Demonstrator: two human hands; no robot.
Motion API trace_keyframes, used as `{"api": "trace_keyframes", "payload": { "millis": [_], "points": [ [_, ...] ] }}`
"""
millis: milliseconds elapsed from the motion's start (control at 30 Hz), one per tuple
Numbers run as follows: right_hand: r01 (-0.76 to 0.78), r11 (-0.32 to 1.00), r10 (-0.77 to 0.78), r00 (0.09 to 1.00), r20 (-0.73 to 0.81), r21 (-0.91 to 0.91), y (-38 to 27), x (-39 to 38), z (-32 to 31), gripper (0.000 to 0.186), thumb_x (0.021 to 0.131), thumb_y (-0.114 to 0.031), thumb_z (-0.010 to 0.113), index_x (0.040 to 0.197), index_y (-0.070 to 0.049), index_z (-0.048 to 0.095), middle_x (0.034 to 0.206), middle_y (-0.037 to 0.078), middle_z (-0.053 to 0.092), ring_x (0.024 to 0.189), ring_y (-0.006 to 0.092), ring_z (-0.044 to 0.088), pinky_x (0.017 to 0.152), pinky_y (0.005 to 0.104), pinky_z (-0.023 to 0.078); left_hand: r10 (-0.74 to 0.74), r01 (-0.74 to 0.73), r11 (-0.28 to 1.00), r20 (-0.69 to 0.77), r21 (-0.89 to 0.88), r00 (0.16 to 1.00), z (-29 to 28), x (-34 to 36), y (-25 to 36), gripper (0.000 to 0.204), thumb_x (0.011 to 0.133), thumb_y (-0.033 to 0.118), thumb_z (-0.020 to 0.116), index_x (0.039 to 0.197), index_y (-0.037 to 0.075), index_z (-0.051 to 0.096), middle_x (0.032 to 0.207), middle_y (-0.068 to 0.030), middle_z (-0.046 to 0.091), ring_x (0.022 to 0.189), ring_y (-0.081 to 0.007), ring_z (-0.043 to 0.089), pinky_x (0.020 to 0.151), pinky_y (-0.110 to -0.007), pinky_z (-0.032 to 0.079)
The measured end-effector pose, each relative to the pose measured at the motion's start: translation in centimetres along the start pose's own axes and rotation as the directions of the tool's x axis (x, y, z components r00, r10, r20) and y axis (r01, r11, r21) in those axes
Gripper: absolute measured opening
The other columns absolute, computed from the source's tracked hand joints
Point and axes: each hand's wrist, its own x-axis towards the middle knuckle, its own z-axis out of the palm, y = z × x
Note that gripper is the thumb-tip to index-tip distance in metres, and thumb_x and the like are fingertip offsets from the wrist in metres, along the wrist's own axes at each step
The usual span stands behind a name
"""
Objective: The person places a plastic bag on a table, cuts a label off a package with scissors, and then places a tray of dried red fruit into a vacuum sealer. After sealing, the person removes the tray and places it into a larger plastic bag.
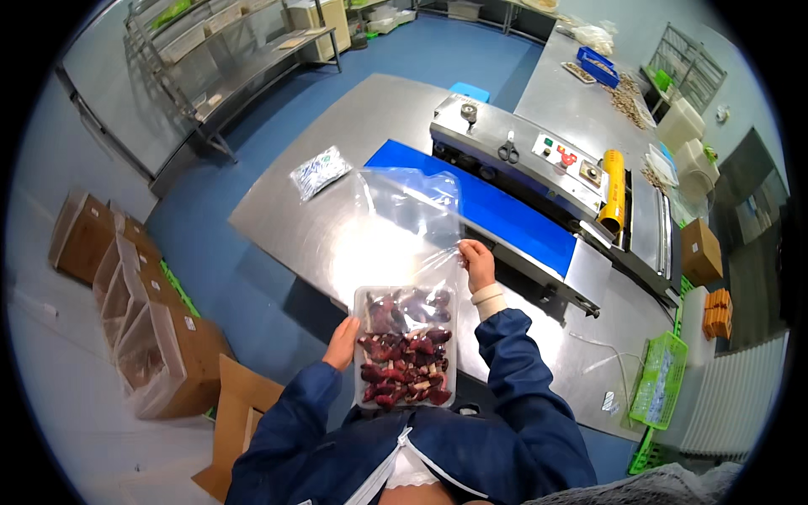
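Note:
A clear plastic tray [406, 396] filled with dark red, mushroom-like pieces [396, 370] is close to my body, at the near edge of the steel table. Its far part lies under a clear plastic bag [412, 206], which stretches away over the tabletop toward a blue conveyor belt. My left hand [341, 343] grips the tray's left side, with some fingertips hidden by it. With thumb and fingers pinched, my right hand [477, 264] holds the right edge of the bag, just beyond the tray's far right corner.
A sealing machine [522, 151] with a blue belt [505, 219] stands on the steel table [278, 202]. Scissors [508, 148] lie on its top. A packet of small sachets [321, 172] lies at left, a green basket [659, 380] at right. Cardboard boxes [198, 353] line the left floor.

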Motion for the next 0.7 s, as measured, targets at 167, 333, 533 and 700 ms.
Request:
{"api": "trace_keyframes", "payload": {
  "millis": [167, 333, 533, 700],
  "points": [
    [-0.097, 0.968, 0.128, 0.984, 0.123, -0.231, 3.1, -4.4, -1.8, 0.019, 0.086, -0.012, 0.056, 0.101, -0.002, 0.055, 0.085, 0.004, 0.059, 0.072, 0.0129, 0.058, 0.059, 0.0244, 0.047, -0.245, 0.254, 0.918, 0.067, -0.305, 0.967, -0.7, -0.1, -0.9, 0.034, 0.097, 0.025, 0.037, 0.114, -0.001, 0.049, 0.109, -0.0098, 0.057, 0.096, -0.0181, 0.056, 0.086, -0.032, 0.044],
    [-0.318, 0.885, 0.400, 0.893, 0.206, -0.340, 6.5, -10.6, -2.5, 0.038, 0.085, -0.008, 0.055, 0.121, -0.006, 0.043, 0.089, 0.006, 0.060, 0.078, 0.0140, 0.057, 0.064, 0.0279, 0.050, -0.366, 0.346, 0.860, 0.019, -0.376, 0.930, -2.0, 0.1, -5.0, 0.034, 0.096, 0.026, 0.037, 0.117, 0.001, 0.048, 0.111, -0.0106, 0.057, 0.096, -0.0208, 0.058, 0.086, -0.035, 0.047],
    [-0.357, 0.923, 0.373, 0.922, 0.103, -0.140, 5.1, -12.5, -2.0, 0.039, 0.087, -0.018, 0.056, 0.122, -0.005, 0.044, 0.093, 0.004, 0.059, 0.081, 0.0116, 0.056, 0.069, 0.0256, 0.046, -0.429, 0.429, 0.801, 0.099, -0.418, 0.898, -0.5, 0.2, -3.4, 0.040, 0.097, 0.031, 0.034, 0.122, 0.002, 0.046, 0.117, -0.0113, 0.055, 0.105, -0.0232, 0.054, 0.093, -0.038, 0.043],
    [-0.428, 0.890, 0.397, 0.897, 0.193, 0.160, 5.9, -11.1, -2.2, 0.028, 0.091, -0.020, 0.050, 0.113, -0.002, 0.050, 0.100, 0.004, 0.058, 0.088, 0.0105, 0.053, 0.077, 0.0222, 0.043, -0.367, 0.407, 0.845, 0.176, -0.348, 0.913, 1.1, 0.6, 0.1, 0.039, 0.096, 0.032, 0.035, 0.120, 0.003, 0.047, 0.115, -0.0112, 0.055, 0.103, -0.0228, 0.055, 0.091, -0.037, 0.044]
  ]
}}
